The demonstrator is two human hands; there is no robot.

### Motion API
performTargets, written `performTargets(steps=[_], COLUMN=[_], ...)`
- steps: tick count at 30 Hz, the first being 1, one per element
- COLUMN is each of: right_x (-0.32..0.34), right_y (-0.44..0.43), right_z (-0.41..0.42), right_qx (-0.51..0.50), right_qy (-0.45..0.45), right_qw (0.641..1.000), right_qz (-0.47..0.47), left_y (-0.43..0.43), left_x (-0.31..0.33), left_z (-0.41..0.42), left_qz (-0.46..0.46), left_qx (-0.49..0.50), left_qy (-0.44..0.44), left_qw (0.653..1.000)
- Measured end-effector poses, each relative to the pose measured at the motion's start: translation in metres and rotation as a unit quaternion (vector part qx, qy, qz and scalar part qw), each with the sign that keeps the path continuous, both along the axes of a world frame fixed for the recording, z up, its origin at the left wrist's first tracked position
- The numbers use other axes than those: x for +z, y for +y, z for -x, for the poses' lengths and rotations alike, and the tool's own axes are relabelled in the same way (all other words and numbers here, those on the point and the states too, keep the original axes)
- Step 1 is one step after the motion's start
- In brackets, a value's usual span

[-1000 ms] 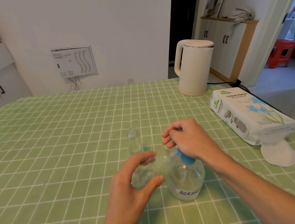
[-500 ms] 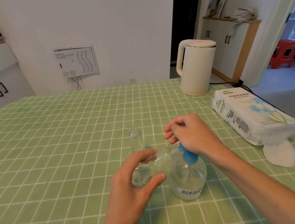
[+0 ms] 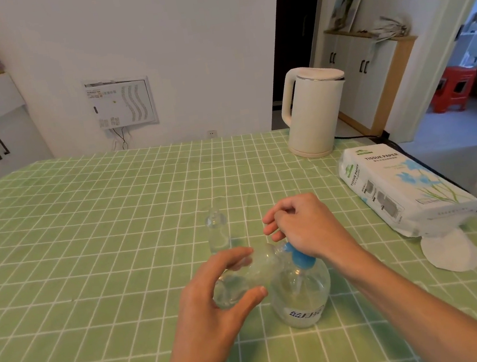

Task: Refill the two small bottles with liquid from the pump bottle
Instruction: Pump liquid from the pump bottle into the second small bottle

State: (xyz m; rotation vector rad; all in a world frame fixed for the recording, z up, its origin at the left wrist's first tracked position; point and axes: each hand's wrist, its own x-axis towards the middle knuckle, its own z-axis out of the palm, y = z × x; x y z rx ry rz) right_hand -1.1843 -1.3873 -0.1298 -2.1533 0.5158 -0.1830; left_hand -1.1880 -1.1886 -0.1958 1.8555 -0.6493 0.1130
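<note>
First fill, I judge: my left grip [image 3: 213, 301] holds a small bottle [image 3: 243, 279] tilted to the blue pump head [image 3: 299, 259]; my right grip [image 3: 303, 227] curls over it. Next, press steadily.

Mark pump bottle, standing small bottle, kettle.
pump bottle [image 3: 311, 292], head view, clear body.
standing small bottle [image 3: 217, 234], head view, body.
kettle [image 3: 314, 114], head view, side wall.
</note>
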Motion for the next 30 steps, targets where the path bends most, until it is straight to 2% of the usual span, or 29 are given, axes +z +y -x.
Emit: performTargets(steps=[6, 16, 30], right_x=[0.009, -0.002, 0.010], right_y=[0.000, 0.002, 0.001], right_z=[-0.001, 0.001, 0.002], right_qx=[-0.009, -0.030, -0.029], right_qy=[-0.006, -0.004, -0.002], right_qw=[0.999, 1.000, 0.999], right_qz=[0.037, 0.004, 0.021], left_y=[0.000, -0.002, -0.002], left_x=[0.004, -0.001, 0.001], left_z=[0.001, -0.001, 0.001], left_qz=[0.007, -0.001, 0.007], left_qx=[0.005, 0.001, 0.006], left_qy=[-0.003, 0.005, 0.003], left_qw=[1.000, 1.000, 1.000])
